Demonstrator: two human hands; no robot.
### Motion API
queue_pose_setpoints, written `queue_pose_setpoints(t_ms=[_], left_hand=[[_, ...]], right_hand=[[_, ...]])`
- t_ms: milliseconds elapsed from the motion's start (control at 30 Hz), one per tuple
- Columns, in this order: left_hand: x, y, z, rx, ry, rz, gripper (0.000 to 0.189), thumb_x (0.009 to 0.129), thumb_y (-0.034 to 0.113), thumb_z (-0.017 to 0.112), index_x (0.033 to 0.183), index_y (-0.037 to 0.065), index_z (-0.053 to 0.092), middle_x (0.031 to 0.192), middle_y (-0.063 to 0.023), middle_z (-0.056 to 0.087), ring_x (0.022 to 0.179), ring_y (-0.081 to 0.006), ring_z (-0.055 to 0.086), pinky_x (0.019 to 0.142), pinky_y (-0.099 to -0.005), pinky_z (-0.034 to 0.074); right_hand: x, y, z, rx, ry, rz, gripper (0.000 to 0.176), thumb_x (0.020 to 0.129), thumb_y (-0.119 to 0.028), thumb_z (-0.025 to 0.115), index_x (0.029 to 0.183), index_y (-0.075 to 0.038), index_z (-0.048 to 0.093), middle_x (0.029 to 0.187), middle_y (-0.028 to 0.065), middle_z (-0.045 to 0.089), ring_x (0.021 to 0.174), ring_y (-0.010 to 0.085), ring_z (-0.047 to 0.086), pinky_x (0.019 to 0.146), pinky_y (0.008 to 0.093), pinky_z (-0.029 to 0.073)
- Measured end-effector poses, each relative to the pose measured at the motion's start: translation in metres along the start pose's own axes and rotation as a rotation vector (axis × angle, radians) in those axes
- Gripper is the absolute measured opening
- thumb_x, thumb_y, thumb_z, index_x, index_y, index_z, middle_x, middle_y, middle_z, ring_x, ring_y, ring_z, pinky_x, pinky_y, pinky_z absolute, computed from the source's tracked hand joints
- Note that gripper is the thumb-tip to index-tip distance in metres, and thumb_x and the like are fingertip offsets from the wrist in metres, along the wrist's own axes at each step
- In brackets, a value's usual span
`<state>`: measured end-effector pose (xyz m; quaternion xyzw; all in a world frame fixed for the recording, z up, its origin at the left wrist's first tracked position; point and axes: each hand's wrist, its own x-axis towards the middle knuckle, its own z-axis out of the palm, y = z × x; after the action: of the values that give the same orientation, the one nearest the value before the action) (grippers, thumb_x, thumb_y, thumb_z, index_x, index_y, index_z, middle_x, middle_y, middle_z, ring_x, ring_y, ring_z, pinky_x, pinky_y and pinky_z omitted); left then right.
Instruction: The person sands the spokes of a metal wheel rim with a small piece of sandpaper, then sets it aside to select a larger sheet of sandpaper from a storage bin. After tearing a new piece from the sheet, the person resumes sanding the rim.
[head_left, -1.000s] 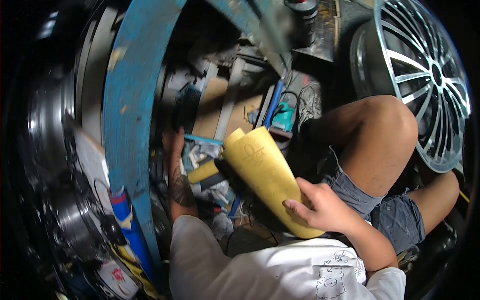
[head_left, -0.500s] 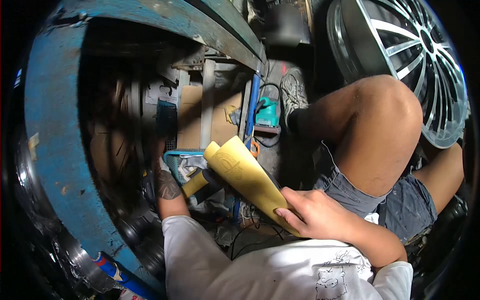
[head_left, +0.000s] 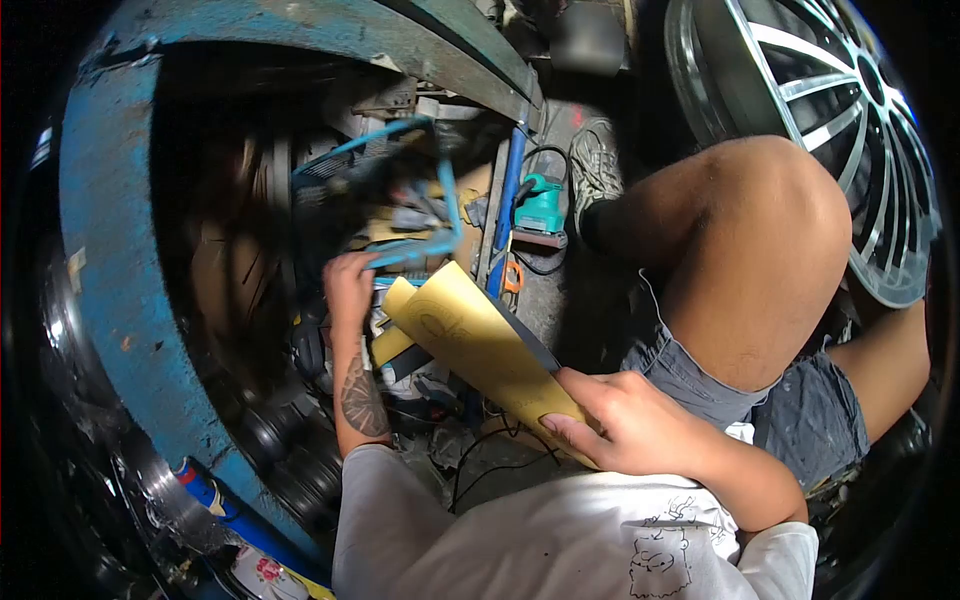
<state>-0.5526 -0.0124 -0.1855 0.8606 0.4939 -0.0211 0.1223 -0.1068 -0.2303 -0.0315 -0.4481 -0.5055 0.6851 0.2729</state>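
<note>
My right hand (head_left: 625, 420) is closed on a yellow sandpaper sheet (head_left: 470, 345), curled, with print on its face and a dark reverse side. At the near edge of a blue basket (head_left: 415, 252), my left hand (head_left: 350, 283) has its fingers wrapped round the rim. The basket is tilted and blurred, and some grey and yellow pieces show inside it. Below it, another yellow piece (head_left: 392, 345) lies among dark items, just left of the curled sheet.
A blue metal frame (head_left: 115, 240) stands left and overhead. A green sander (head_left: 540, 207) is on the floor beside a shoe (head_left: 596, 165). A spoked wheel rim (head_left: 800, 75) leans at upper right, past my bent knee (head_left: 770, 220). Dark wheels (head_left: 310, 480) sit lower left.
My left hand has come out of the shadow under the frame toward me, and the blue basket is now raised and tilted in its grip. My right hand keeps the yellow sheet.
</note>
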Motion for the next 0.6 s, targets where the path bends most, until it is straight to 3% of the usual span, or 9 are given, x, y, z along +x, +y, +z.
queue_pose_setpoints(t_ms=[100, 133, 200, 300, 433, 600], left_hand=[[0.004, 0.04, 0.019, 0.324, -0.246, -0.012, 0.038, 0.086, 0.027, 0.076, 0.123, 0.016, 0.075, 0.133, -0.01, 0.069, 0.13, -0.0302, 0.059, 0.117, -0.0612, 0.033], [0.006, 0.039, 0.037, 0.458, -0.355, -0.062, 0.047, 0.085, 0.039, 0.076, 0.127, 0.02, 0.073, 0.139, -0.009, 0.066, 0.138, -0.0336, 0.052, 0.119, -0.0681, 0.027], [0.011, 0.059, 0.05, 0.495, -0.476, -0.077, 0.058, 0.087, 0.052, 0.068, 0.135, 0.021, 0.067, 0.141, -0.0112, 0.065, 0.14, -0.0343, 0.05, 0.117, -0.0726, 0.022], [0.007, 0.094, 0.102, 0.41, -0.354, -0.017, 0.057, 0.089, 0.05, 0.067, 0.134, 0.014, 0.064, 0.134, -0.0137, 0.067, 0.131, -0.0365, 0.057, 0.116, -0.0697, 0.027], [-0.001, 0.158, 0.144, 0.349, -0.261, -0.15, 0.061, 0.089, 0.048, 0.068, 0.136, 0.011, 0.061, 0.135, -0.0158, 0.065, 0.132, -0.0376, 0.056, 0.117, -0.0678, 0.027], [0.002, 0.18, 0.149, 0.293, -0.201, -0.33, 0.065, 0.089, 0.047, 0.068, 0.14, 0.007, 0.058, 0.136, -0.0184, 0.063, 0.132, -0.039, 0.055, 0.117, -0.0654, 0.028]], right_hand=[[0.0, -0.003, 0.0, -0.01, -0.015, 0.007, 0.024, 0.1, -0.017, 0.065, 0.111, 0.002, 0.055, 0.084, 0.0277, 0.067, 0.079, 0.0491, 0.067, 0.07, 0.0549, 0.055], [0.001, -0.003, 0.0, -0.022, -0.008, 0.001, 0.024, 0.1, -0.018, 0.067, 0.111, 0.002, 0.057, 0.084, 0.0257, 0.068, 0.076, 0.0455, 0.068, 0.067, 0.0513, 0.054], [0.0, -0.004, 0.001, -0.037, 0.008, -0.013, 0.025, 0.1, -0.019, 0.07, 0.111, 0.001, 0.062, 0.083, 0.0218, 0.069, 0.07, 0.0385, 0.07, 0.061, 0.0441, 0.054], [0.002, -0.011, -0.002, -0.04, -0.03, 0.01, 0.023, 0.1, -0.017, 0.066, 0.108, 0.002, 0.056, 0.086, 0.027, 0.068, 0.078, 0.0478, 0.067, 0.067, 0.0524, 0.054], [0.002, -0.016, 0.001, -0.056, 0.0, 0.014, 0.022, 0.1, -0.017, 0.067, 0.107, 0.001, 0.057, 0.085, 0.0259, 0.068, 0.076, 0.045, 0.069, 0.066, 0.0488, 0.056], [0.003, -0.02, 0.005, -0.105, 0.071, 0.018, 0.022, 0.099, -0.015, 0.07, 0.11, 0.001, 0.061, 0.084, 0.0221, 0.072, 0.072, 0.0345, 0.074, 0.062, 0.0405, 0.057]])
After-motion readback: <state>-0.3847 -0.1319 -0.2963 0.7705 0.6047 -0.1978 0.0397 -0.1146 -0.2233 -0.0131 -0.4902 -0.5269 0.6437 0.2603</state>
